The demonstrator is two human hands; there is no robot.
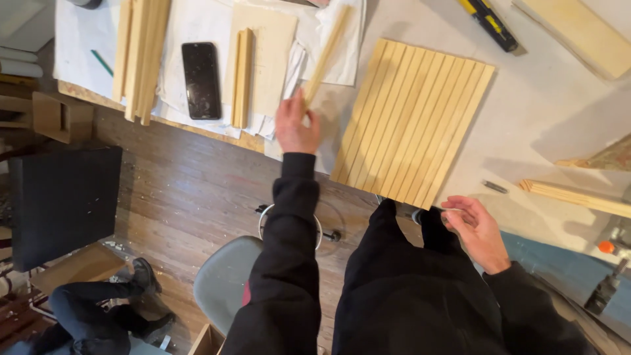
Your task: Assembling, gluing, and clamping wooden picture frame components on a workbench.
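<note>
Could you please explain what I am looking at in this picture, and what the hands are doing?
This is one picture from a camera worn on a person's head, looking down at their own two bare hands; there is no machine. The left hand grips one thin wooden strip, raised over the white sheet. The right hand is open and holds nothing, near the corner of a panel made of many such strips laid side by side. On the sheet lie a black phone, a bundle of strips and a shorter pair. Another person's legs show on the floor at lower left.
</note>
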